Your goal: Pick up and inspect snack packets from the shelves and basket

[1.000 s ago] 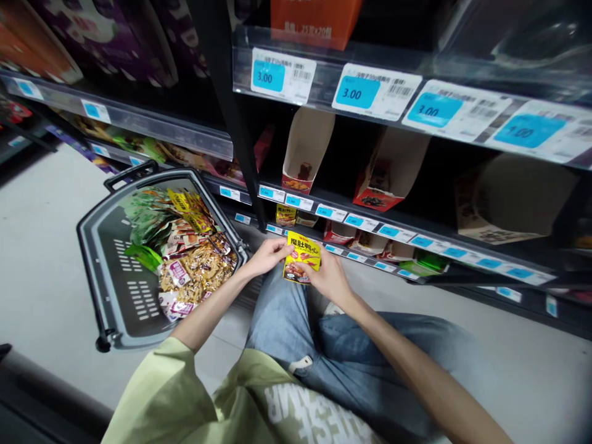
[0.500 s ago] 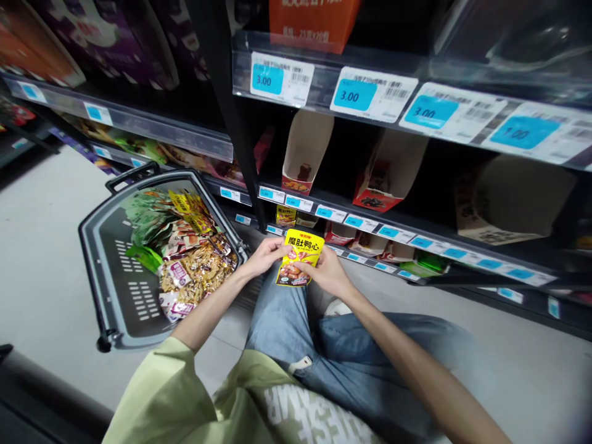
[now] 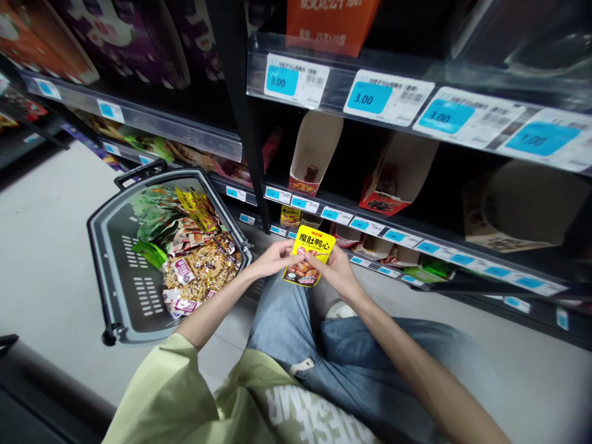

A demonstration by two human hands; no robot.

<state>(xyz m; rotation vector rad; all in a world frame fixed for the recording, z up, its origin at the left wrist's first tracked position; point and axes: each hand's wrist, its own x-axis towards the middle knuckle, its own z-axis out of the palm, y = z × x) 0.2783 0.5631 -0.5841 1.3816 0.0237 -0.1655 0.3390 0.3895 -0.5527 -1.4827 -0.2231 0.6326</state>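
A small yellow snack packet point(image 3: 312, 243) with dark lettering and a food picture is held upright in front of my knees. My left hand point(image 3: 279, 258) pinches its left edge, thumb on the front. On the other side my right hand point(image 3: 336, 271) grips the right edge, its thumb also lying across the front. The fingers behind the packet are hidden. To the left on the floor stands a grey shopping basket point(image 3: 126, 308). Inside it lie green packets point(image 3: 155, 216), yellow packets point(image 3: 197, 206) and several clear-and-purple snack bags point(image 3: 197, 277).
Black shelving with price labels point(image 3: 388, 98) runs across the front. Open cartons point(image 3: 317, 154) with a few packets stand on the middle shelf, and more boxes sit low down, including a green one point(image 3: 430, 269). A dark object point(image 3: 41, 394) is at the lower left.
The packet and both hands have shifted slightly right in view, and the packet leans a little more to the right. The basket and shelves have also shifted right in the picture.
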